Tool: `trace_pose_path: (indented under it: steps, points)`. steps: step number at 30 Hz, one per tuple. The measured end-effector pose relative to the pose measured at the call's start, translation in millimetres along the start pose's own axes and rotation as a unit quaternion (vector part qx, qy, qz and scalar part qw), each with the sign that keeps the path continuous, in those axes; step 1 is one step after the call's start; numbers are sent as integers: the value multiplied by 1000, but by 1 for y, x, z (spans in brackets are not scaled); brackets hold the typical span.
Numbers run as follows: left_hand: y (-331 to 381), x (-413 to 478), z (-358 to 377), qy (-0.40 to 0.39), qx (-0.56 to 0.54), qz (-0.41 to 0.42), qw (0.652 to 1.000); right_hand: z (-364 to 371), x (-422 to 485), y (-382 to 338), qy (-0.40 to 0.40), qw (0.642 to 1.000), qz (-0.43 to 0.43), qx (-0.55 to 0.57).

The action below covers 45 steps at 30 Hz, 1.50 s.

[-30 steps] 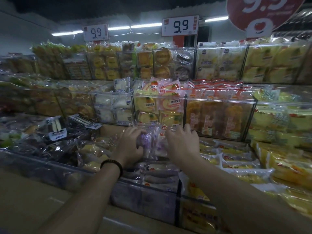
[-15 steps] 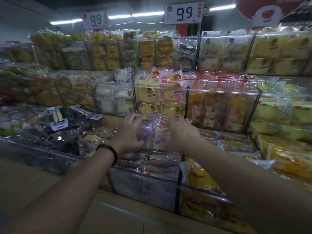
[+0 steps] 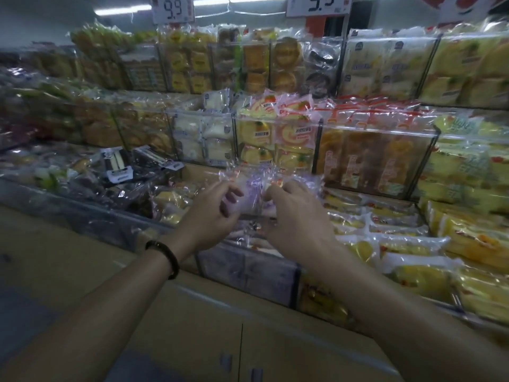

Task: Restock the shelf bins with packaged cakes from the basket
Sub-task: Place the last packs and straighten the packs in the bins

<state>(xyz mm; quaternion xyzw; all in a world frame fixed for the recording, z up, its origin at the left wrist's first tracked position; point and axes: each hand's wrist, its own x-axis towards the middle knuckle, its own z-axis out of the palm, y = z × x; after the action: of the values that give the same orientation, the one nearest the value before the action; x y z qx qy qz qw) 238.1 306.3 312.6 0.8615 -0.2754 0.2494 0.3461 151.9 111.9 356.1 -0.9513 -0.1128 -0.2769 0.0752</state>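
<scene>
Hands [image 3: 210, 213] [image 3: 298, 224] on wrapped cake [image 3: 254, 184], clear bins [image 3: 248, 268], dim shop

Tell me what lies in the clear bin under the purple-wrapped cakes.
Flat wrapped cakes lie in the bin. The left hand and right hand, gripping the purple-wrapped cakes, cover much of it.

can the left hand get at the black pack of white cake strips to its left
Likely not yet: nothing blocks the way to that black pack, but the left hand and right hand both grip a clear purple-printed cake packet.

Head-worn view, forward-down, near shelf bins [image 3: 248, 268]
</scene>
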Motion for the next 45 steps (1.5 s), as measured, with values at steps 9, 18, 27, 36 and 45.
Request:
trace_pose_path:
  steps: [9,18,27,36,45]
  points:
    - [-24,-177,11,-130,-89,-132,979,120,-126,-66,-145,956,13,253]
    - [-167,-368,135,-351,-33,-356,865,301,-254,-63,-448,826,229,255]
    - [-299,-429,258,-385,17,-430,817,460,-271,-59,-535,766,273,230]
    - [-397,-467,346,-310,52,-541,780,531,-266,-62,-581,729,270,240]
    - [-390,-451,347,-318,42,-512,796,530,-266,-64,-551,735,292,267]
